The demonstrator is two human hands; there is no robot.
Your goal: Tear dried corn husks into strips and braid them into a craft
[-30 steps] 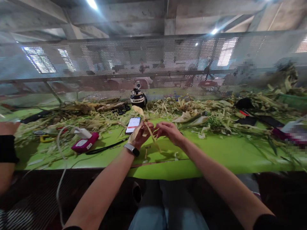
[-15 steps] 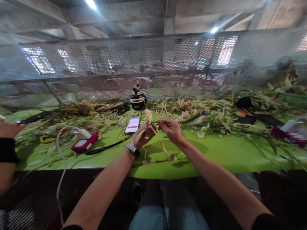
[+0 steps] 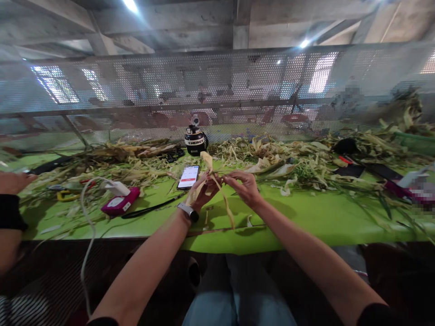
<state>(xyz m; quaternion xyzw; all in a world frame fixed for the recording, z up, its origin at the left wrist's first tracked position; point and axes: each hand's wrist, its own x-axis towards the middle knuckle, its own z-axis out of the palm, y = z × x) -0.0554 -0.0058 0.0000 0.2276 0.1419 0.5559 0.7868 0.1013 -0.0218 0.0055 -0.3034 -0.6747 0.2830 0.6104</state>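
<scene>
My left hand (image 3: 204, 194), with a watch on its wrist, is closed on a pale dry corn husk strip (image 3: 208, 168) held just above the green table (image 3: 306, 217). My right hand (image 3: 244, 186) pinches the same husk from the right; its fingertips meet the left hand's. One end of the husk curls upward and a thin strip hangs down toward the table. A phone (image 3: 188, 176) with a lit screen lies just behind the hands.
Heaps of husks (image 3: 272, 158) cover the far half of the table up to a perforated metal screen (image 3: 217, 90). A black bottle (image 3: 195, 139) stands at the back. A pink device (image 3: 120, 203) with a white cable lies left. Another person's arm (image 3: 10, 213) shows at far left.
Both hands lifted the husk slightly and worked it; the hanging strip swung and shortened, and the upper curled end shifted right. The arm at far left barely moved.
</scene>
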